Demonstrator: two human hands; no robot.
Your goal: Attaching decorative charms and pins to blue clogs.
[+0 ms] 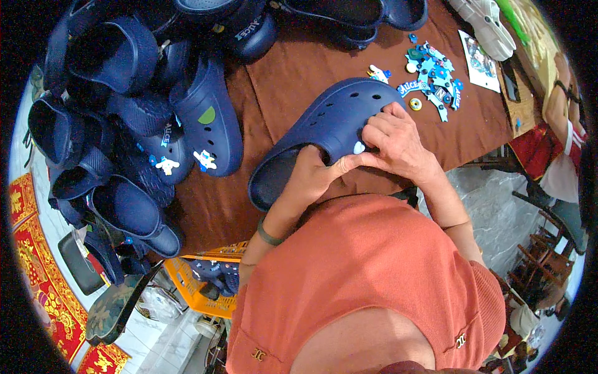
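Note:
A navy foam clog (336, 112) with holes in its upper lies across the middle of the brown cloth, its toe pointing to the far right. The fingers of my left hand (314, 174) reach inside its opening and are hidden there, while the thumb stays outside on the near side. Curled fingers of my right hand (395, 140) press against that same side near the toe. A small white shoe charm (359, 148) sits on the clog between my two hands. Beyond the toe lies a loose pile of blue, white and green charms (436, 75), next to a white character charm (378, 73).
Many navy clogs (118, 59) are heaped at the left, some bearing charms. The brown cloth (261, 87) covers the table. A white clog (486, 28) and a printed card (479, 61) lie at the far right. An orange crate (193, 290) stands below; another person's arm (557, 109) shows at right.

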